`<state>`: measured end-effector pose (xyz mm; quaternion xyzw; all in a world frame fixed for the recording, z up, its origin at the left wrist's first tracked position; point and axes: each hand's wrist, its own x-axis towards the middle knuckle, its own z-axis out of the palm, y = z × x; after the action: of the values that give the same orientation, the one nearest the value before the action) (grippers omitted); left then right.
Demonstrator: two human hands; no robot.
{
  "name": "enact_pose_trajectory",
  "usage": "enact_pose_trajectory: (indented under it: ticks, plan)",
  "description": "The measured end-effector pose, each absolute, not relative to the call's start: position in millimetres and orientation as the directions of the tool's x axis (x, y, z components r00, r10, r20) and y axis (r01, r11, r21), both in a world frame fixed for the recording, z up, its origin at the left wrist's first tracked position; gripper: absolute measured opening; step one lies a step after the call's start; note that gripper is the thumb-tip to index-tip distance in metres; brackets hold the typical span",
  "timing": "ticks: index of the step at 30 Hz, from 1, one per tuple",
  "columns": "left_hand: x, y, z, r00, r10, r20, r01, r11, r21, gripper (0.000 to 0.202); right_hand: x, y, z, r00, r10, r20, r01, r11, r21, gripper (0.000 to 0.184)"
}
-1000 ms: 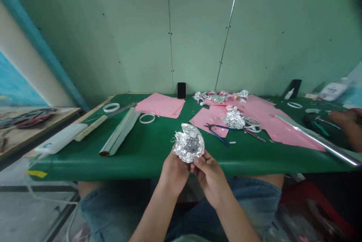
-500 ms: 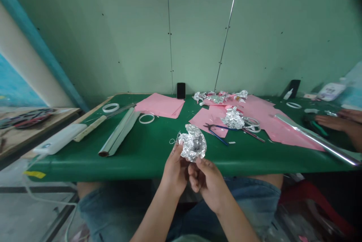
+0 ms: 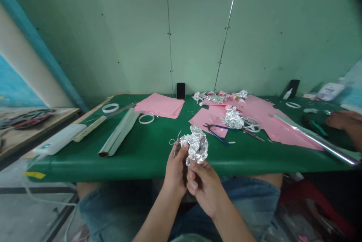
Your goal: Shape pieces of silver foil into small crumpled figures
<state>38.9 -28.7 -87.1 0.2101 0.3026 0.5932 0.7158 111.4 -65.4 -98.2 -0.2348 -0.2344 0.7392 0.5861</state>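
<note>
The foil piece (image 3: 197,144) is held up in front of the person, above the near edge of the desk (image 3: 149,164); the left hand (image 3: 175,172) is clamped on its left side, thumb pressed against the foil; the right hand (image 3: 206,184) pinches its lower edge between thumb and finger; the hands are close together, with the right fingers curled beneath the work. A wire (image 3: 176,142) projects at the left hand, ending in a small loop; how it joins the foil cannot be seen.

Change over the last second: the foil piece has been turned; its hollow faced the camera and now faces to the right, mostly out of view; the left thumb has come up onto the foil wall. As a judgement, this orientation gives the right hand access to the lower rim, while the left hand serves as the support. The pliers (image 3: 217,135), foil clump (image 3: 234,118) and roll (image 3: 118,132) have kept their places on the desk; at far right, a co-worker's hand (image 3: 341,119) has shifted.

Markings: the white bottle (image 3: 330,91) bears a label, too blurred to read; the white box (image 3: 58,140) carries a small round mark, likewise unreadable; no brand can be identified.
</note>
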Motion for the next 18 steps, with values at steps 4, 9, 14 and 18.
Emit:
enact_pose_trajectory:
  ticks: [4,9,14,18]
  plan:
    - [38,-32,-83,-0.016,0.986,-0.163,-0.646,0.114,0.755,0.034,109,-68,-103,-0.227,0.972,-0.055,-0.759,-0.212,-0.615,0.037]
    - [30,-30,-81,-0.025,0.982,-0.185,-0.703,0.114,0.702,0.034,124,-73,-101,-0.471,0.882,-0.019,-0.461,-0.265,-0.847,0.046]
    - [23,-19,-89,0.029,0.988,-0.153,-0.793,0.116,0.598,0.015,152,-75,-80,-0.072,0.985,0.156,0.036,0.159,-0.987,0.029]
    - [22,-16,-88,0.148,0.981,-0.123,-0.810,0.192,0.554,0.010,162,-70,-77,0.110,0.942,0.318,0.197,0.293,-0.935,0.024]
